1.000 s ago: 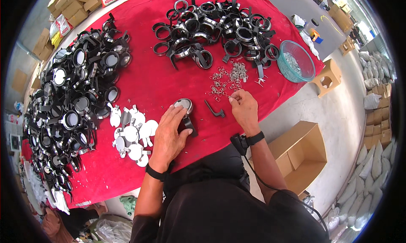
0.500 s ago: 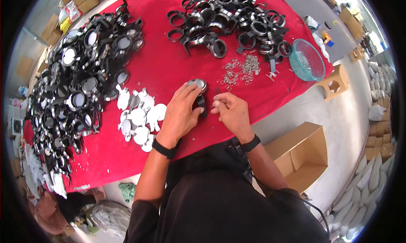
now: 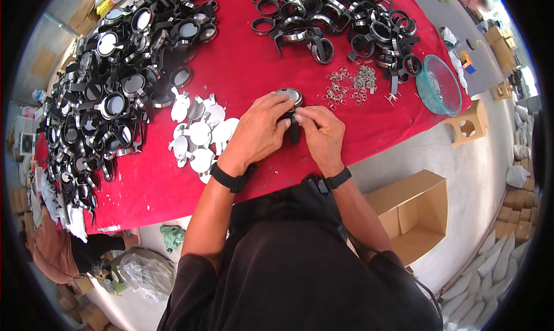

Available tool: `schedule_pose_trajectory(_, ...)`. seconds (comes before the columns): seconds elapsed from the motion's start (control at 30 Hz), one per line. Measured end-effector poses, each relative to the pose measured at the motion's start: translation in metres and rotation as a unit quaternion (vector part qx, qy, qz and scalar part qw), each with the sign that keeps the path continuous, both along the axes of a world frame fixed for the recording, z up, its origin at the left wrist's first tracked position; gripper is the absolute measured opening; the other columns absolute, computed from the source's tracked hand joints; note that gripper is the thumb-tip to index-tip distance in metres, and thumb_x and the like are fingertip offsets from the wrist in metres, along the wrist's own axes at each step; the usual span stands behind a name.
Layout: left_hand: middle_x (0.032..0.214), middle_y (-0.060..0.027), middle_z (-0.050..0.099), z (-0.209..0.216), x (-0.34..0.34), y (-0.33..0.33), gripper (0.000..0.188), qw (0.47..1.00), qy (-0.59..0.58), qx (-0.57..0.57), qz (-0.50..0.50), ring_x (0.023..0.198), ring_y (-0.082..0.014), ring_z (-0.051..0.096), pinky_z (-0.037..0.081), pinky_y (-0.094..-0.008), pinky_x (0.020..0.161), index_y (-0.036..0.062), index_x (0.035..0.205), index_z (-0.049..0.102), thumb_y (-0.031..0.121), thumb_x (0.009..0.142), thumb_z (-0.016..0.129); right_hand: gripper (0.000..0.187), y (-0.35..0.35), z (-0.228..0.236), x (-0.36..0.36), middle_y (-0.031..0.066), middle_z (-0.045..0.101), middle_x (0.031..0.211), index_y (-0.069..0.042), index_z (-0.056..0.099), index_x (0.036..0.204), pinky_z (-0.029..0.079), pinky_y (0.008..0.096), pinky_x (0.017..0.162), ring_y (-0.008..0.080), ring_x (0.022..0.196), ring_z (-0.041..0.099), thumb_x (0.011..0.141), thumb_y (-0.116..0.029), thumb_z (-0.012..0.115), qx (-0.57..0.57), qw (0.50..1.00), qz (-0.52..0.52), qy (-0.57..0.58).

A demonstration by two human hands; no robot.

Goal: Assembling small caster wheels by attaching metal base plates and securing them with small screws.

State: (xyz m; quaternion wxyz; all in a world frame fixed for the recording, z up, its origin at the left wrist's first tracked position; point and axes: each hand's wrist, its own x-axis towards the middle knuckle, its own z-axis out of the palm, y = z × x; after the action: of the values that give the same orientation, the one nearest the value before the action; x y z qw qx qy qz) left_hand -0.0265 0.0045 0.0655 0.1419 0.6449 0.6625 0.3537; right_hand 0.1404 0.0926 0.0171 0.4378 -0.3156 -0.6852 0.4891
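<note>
One carton point(image 3: 398, 195) stands near red cloth point(image 3: 239, 68); left hand point(image 3: 257, 129) grips disc point(image 3: 293, 94), right hand point(image 3: 325, 136) pinched.

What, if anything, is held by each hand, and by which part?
The left hand holds the round metal-rimmed piece by its left side. The right hand is close beside it; whether it holds something cannot be told.

Red-draped table point(image 3: 231, 54), one silver-rimmed ring point(image 3: 291, 94), heaped rings point(image 3: 340, 21) (the left pile point(image 3: 115, 105) larger), white discs point(image 3: 200, 133), metal clips point(image 3: 363, 77), greenish bowl point(image 3: 438, 109).
</note>
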Motion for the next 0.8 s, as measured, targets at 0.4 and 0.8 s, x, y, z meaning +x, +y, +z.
schedule_pose_trajectory(0.4,0.138,-0.0202,0.075,-0.009,0.002,0.009,0.035,0.999,-0.014,0.016,0.049,0.132,-0.0424,0.067,0.053,-0.0474,0.114,0.0025,0.131,0.078,0.007,0.097,0.074,0.017,0.0,0.015,-0.003,0.0167,0.08,0.104,0.0,0.081,0.11,0.062,0.0404,0.085,0.0334,0.095,0.079,0.094,0.001,0.076,0.204,0.975,-0.017,-0.091)
schedule_pose_trajectory(0.8,0.135,-0.0172,0.078,-0.004,0.001,0.014,0.034,0.998,-0.022,-0.006,0.057,0.129,-0.0388,0.07,0.055,-0.0457,0.112,0.0067,0.129,0.081,0.006,0.095,0.078,0.018,0.001,0.013,-0.003,0.0171,0.079,0.103,0.0,0.08,0.111,0.062,0.0416,0.083,0.0352,0.094,0.078,0.095,0.001,0.074,0.152,0.985,-0.021,-0.078)
